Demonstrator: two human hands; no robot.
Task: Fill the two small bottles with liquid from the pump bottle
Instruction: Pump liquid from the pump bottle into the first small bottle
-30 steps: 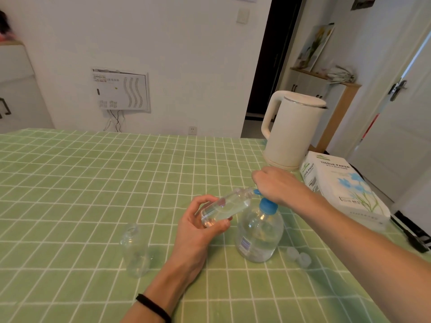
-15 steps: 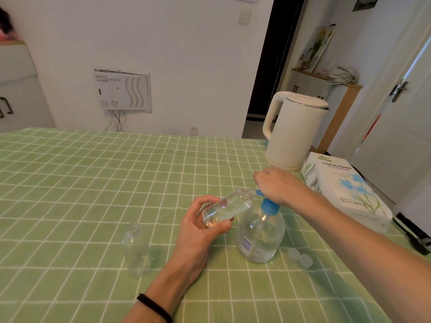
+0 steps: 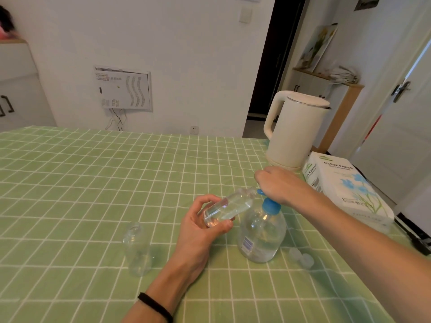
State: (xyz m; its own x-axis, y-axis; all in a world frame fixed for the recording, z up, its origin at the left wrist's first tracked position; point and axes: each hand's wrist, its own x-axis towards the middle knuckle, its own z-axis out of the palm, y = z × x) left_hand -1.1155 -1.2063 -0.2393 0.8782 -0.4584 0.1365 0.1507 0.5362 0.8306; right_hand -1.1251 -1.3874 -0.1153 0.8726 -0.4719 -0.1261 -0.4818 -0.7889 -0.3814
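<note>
A clear pump bottle (image 3: 261,231) with a blue pump head stands on the green checked tablecloth (image 3: 93,183). My right hand (image 3: 277,185) rests on top of the pump head, fingers curled over it. My left hand (image 3: 200,227) grips a small clear bottle (image 3: 229,206), tilted with its mouth at the blue spout; some liquid lies inside it. A second small clear bottle (image 3: 137,248) stands upright and uncapped to the left, apart from both hands.
Two small clear caps (image 3: 300,257) lie on the cloth right of the pump bottle. A cream kettle (image 3: 296,129) and a white tissue paper box (image 3: 345,190) stand at the back right, near the table's right edge.
Both hands and the bottles keep nearly the same pose; only the camera shifts slightly.
</note>
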